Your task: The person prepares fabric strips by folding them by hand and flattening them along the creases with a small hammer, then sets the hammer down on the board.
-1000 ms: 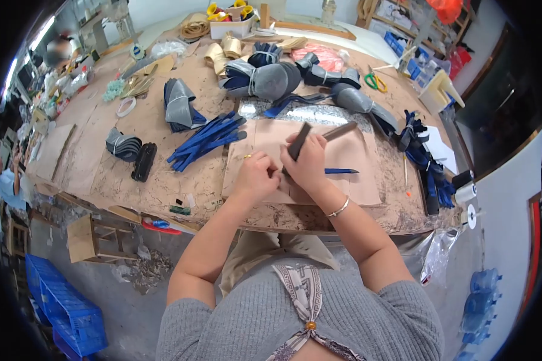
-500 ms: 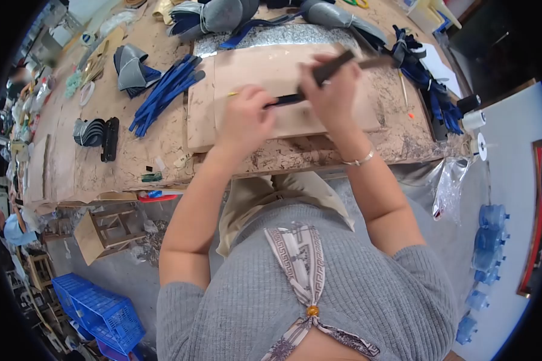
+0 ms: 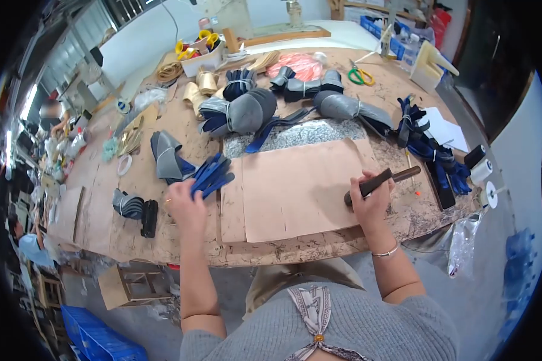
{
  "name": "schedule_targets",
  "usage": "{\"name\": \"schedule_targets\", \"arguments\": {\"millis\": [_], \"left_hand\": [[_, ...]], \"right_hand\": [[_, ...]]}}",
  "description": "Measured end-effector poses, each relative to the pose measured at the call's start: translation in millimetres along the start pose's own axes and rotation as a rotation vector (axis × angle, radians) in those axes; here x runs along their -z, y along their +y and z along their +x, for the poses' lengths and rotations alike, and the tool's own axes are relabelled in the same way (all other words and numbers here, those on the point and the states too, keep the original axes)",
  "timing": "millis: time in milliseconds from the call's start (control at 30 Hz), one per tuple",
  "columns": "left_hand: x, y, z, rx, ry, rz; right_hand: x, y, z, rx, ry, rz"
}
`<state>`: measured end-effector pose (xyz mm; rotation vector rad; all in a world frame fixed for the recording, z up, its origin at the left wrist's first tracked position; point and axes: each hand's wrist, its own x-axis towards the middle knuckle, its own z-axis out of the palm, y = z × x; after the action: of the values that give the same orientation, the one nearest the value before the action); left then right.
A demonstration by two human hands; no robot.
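Observation:
My left hand (image 3: 186, 204) is at the near end of a pile of dark-blue strips (image 3: 214, 174), left of the pale board. Its fingers are bent together on the strip ends, partly hiding them. My right hand (image 3: 370, 195) is wrapped round a hammer (image 3: 376, 182) with a dark head and brown wooden handle (image 3: 407, 174). It is held over the right edge of the pale sheet-covered board (image 3: 301, 192), whose top has no strip on it. Behind the board lies a speckled grey slab (image 3: 307, 137), with a blue strip (image 3: 277, 127) across its left part.
Grey-and-blue bundles (image 3: 244, 114) line the back. Left are a rolled bundle (image 3: 167, 156) and a black object (image 3: 149, 219). Scissors (image 3: 361, 76) lie at the back. Thread spools (image 3: 482, 171) stand on the right edge. A wooden stool (image 3: 126, 286) is below the table.
My left hand has moved from the board to the blue strips on the left. My right hand has moved right with the hammer. The view has tilted up, showing more of the table's back.

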<state>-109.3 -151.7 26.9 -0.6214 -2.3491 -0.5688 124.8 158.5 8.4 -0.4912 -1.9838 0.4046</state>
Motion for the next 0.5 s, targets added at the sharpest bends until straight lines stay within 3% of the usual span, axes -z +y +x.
{"name": "schedule_targets", "arguments": {"millis": [100,167,200,267,367,467,500], "left_hand": [[1.9,65.7,33.2,-0.166,0.095,-0.204],[-43.2,104.3,52.9,-0.435,-0.077,-0.414],[-77.3,123.0,61.1,-0.462,-0.114,-0.446],[-130.6,154.4,79.6,-0.597,-0.030,-0.245],[-190.7,173.6,99.0,-0.665,-0.073,0.233],[-196.5,178.4,110.4,-0.608,-0.325,0.283],[-193.2,176.5,109.2,-0.625,-0.283,0.227]], "right_hand": [[-5.5,-1.7,8.6,0.019,-0.001,-0.026],[-4.9,-0.2,7.7,0.021,-0.017,-0.024],[-3.5,1.4,7.0,0.024,-0.024,-0.027],[-2.9,3.9,5.6,0.011,-0.033,-0.001],[-4.5,5.5,2.5,-0.021,-0.018,0.031],[-3.8,5.2,6.2,-0.012,-0.007,0.040],[-3.5,5.0,6.6,-0.010,-0.006,0.042]]}}
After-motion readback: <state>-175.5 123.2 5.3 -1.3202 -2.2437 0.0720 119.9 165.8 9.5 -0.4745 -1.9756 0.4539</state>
